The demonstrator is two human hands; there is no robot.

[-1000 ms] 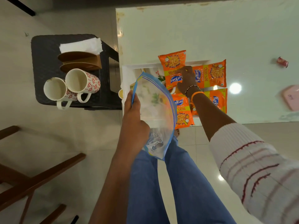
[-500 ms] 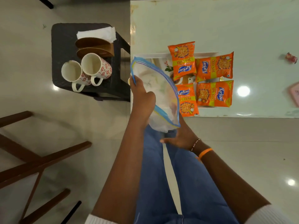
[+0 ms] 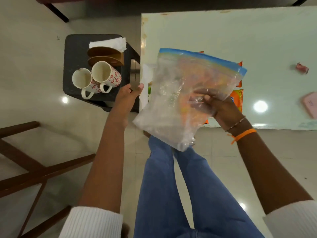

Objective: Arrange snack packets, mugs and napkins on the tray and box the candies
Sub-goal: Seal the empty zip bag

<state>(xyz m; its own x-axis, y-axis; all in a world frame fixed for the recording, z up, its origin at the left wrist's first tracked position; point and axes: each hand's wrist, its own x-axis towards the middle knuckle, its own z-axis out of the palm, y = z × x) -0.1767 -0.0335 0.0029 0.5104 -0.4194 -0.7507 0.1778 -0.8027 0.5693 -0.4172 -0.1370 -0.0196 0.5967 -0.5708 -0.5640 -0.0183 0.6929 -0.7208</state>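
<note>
**Clerk:** Read me the counts.

**Operator:** From my feed: mugs (image 3: 96, 78), two, white with a red flower print, side by side and touching on the dark side table (image 3: 75, 48), left of the main table. Handles face near. Napkin holder (image 3: 106, 56), one, wooden, just beyond the mugs. Napkins (image 3: 108, 44), one white stack at the holder's far side; I cannot count the sheets.

**Clerk:** Bags?

**Operator:** Zip bag (image 3: 180, 93), one, clear with a blue seal strip, held up over the near edge of the glass table (image 3: 223, 31). The right hand (image 3: 221, 107) grips it at its right side, fingers curled into the plastic. The left hand (image 3: 127, 97) holds nothing, fingers straight, between the side table and the bag.

**Clerk:** Snack packets?

**Operator:** Orange snack packets (image 3: 237, 98) show only as slivers around and through the bag, so I cannot count them. They lie on the white tray (image 3: 145, 74), whose left end shows beside the bag.

**Clerk:** Candies?

**Operator:** One red wrapped candy (image 3: 301, 67), far right on the glass. Pink box (image 3: 309, 104), one, cut off by the right edge.

**Clerk:** Any lettering?

**Operator:** None legible; the print on the packets and the box is too blurred.
</note>
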